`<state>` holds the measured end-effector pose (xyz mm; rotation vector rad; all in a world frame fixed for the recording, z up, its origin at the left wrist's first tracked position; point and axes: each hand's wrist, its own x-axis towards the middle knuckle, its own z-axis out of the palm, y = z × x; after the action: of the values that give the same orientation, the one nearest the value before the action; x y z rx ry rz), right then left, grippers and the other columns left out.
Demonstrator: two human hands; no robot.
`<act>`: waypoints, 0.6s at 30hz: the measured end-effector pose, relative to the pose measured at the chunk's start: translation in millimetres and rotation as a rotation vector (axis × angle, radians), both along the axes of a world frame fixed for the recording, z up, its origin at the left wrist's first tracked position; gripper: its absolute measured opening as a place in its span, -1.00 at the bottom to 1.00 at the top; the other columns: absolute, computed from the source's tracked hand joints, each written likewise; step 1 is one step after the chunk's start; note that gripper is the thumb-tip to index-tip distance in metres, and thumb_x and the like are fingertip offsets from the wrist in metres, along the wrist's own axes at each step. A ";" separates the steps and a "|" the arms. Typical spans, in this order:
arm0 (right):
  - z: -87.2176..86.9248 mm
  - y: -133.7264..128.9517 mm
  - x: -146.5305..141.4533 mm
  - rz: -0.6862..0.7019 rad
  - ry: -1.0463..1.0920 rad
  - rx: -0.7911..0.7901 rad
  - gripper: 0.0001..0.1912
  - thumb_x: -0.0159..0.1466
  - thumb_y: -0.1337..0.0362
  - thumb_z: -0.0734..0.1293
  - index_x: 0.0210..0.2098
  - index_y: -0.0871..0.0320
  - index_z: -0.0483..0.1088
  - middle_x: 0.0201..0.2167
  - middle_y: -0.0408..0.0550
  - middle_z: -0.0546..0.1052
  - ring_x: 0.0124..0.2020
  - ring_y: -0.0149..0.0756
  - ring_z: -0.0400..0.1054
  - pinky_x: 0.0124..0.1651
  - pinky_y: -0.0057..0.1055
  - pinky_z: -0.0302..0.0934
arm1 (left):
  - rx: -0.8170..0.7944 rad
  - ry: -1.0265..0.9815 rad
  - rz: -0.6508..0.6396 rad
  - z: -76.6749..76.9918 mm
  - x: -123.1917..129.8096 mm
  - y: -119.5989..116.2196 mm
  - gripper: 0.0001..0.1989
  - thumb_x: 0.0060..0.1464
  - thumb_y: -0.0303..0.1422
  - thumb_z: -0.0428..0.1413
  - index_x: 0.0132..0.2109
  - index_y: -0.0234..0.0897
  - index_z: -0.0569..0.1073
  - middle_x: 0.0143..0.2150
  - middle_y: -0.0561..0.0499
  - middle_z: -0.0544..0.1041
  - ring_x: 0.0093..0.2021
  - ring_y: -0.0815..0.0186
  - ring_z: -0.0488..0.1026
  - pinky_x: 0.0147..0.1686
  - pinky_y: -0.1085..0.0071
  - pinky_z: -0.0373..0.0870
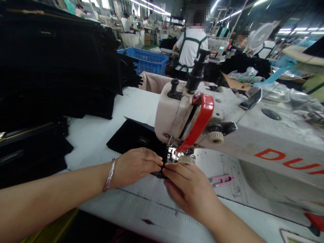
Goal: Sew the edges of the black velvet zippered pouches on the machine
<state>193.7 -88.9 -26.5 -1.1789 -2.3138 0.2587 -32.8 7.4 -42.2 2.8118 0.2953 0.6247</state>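
One black, matte, soft-looking fabric panel (pixel 128 135), flat and straight-edged, lies on the smooth white tabletop (pixel 138 101), with one small rectangular label (pixel 144 140) on its face. Its near right end reaches the metal presser foot (pixel 173 155) of one sewing machine (pixel 243 131), whose scuffed, rounded, pale casing carries one glossy red bar (pixel 199 118) and one ridged dial (pixel 215 137).

The panel extends beneath and beyond the left hand (pixel 136 167), which rests palm down on its near part, fingers together; one silvery bracelet (pixel 109 175) circles that wrist. The right hand (pixel 188 189) sits just right of the panel's near end, fingertips at its edge beside the left fingertips. Whether either hand pinches the cloth or only presses it, I cannot tell.

One pair of pink-handled thread snips (pixel 222 180) lies just beyond the right hand. Two piles of black fabric pieces (pixel 55 67) stand at left; beyond is one slotted blue plastic basket (pixel 152 65).
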 end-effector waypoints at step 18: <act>-7.2 4.5 1.3 -0.078 -0.070 -0.076 -0.61 0.33 0.31 0.26 0.14 0.20 0.35 0.14 0.00 0.44 0.09 -0.05 0.31 0.18 -0.03 0.24 | -0.015 0.024 0.136 -1.2 22.9 52.1 -0.79 0.28 -0.40 0.05 -0.12 -0.22 0.59 -0.07 -0.03 0.60 -0.02 0.26 0.51 0.05 0.36 0.41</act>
<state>195.0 -84.3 -33.7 -1.3317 -2.3300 0.2836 -9.9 59.5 -43.5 2.8042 0.4968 0.6153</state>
